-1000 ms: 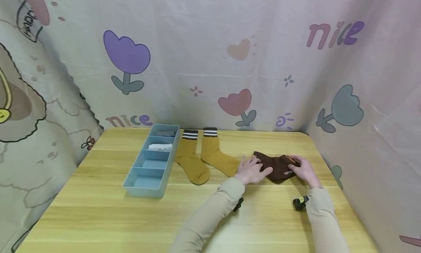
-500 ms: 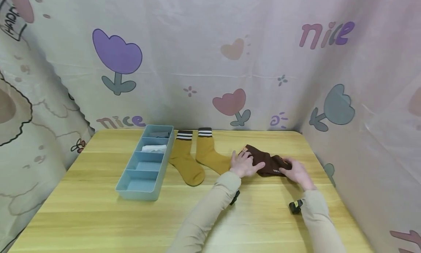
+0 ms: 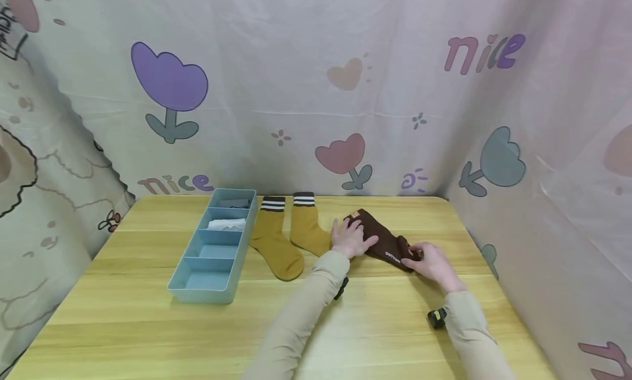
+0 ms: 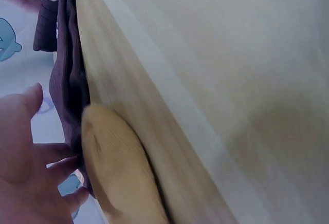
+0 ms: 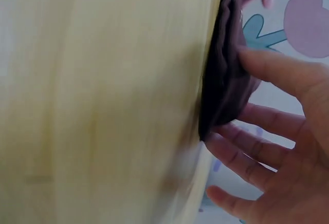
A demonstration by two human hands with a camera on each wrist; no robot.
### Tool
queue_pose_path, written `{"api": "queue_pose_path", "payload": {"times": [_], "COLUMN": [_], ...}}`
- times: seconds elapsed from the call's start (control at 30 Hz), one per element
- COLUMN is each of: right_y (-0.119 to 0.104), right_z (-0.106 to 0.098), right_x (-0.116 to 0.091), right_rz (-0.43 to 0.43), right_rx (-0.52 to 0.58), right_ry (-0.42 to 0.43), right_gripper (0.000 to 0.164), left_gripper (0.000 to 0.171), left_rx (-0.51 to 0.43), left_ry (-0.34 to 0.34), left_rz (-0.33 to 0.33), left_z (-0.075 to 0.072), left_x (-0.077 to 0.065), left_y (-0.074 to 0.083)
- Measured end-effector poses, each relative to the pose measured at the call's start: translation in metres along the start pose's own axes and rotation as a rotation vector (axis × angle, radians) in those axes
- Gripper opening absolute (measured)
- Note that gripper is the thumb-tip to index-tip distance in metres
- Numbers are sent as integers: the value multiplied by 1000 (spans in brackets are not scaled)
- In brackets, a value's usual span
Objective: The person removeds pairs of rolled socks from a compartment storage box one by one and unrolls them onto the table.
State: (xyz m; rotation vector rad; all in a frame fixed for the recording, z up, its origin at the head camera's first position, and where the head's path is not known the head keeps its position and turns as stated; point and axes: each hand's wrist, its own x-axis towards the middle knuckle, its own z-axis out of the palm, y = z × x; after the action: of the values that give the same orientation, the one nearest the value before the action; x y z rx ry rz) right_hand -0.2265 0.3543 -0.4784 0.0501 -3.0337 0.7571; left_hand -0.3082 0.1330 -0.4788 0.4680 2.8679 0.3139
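Dark brown socks (image 3: 380,240) with white lettering and a small orange patch lie slantwise on the right half of the table, layered on each other in the wrist views. My left hand (image 3: 348,240) rests spread, its fingers on their patched end. At the opposite end, which is partly folded over, my right hand (image 3: 433,264) pinches the cloth between thumb and fingers. The right wrist view shows the thumb on top of the brown fabric (image 5: 226,75) and fingertips at its lower edge. Close beside my left hand lies the toe of a mustard sock (image 4: 118,167).
Two mustard socks with striped cuffs, a left one (image 3: 276,248) and a right one (image 3: 306,226), lie flat left of the hands. Further left stands a blue divided box (image 3: 199,296), holding a grey cloth item (image 3: 234,203) and a white one (image 3: 226,225). Printed curtains surround the table.
The brown socks have shifted left, and their right end has swung nearer to me, both hands moving with them. That end now looks more folded over. The head view has turned slightly right.
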Motion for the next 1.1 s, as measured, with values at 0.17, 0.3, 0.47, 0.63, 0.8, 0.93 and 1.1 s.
{"api": "queue_pose_path", "payload": {"times": [0.17,0.3,0.47,0.63,0.8,0.93,1.1], "right_y": [-3,0,-1,-5,-6,-6,-8], "right_z": [2,6,9,9,8,8,7], "right_x": [0,2,3,2,2,2,4], "right_rz": [-7,-12,-8,8,33,47,45], "right_rx": [14,28,31,32,70,107,122], "right_ry": [-8,21,56,51,47,41,37], "right_gripper": [48,44,38,33,31,29,26], "left_gripper": [62,62,61,62,62,60,60], "left_rx": [2,12,4,-44,-98,-119,-96], "left_ry": [23,35,51,50,84,156,198], "left_rz": [-15,-32,-55,-89,-102,-108,-130], "left_z": [-2,-1,2,7,12,15,15], "left_x": [-3,-4,-2,2,8,11,11], "left_y": [-8,-13,-17,-21,-24,-26,-26]}}
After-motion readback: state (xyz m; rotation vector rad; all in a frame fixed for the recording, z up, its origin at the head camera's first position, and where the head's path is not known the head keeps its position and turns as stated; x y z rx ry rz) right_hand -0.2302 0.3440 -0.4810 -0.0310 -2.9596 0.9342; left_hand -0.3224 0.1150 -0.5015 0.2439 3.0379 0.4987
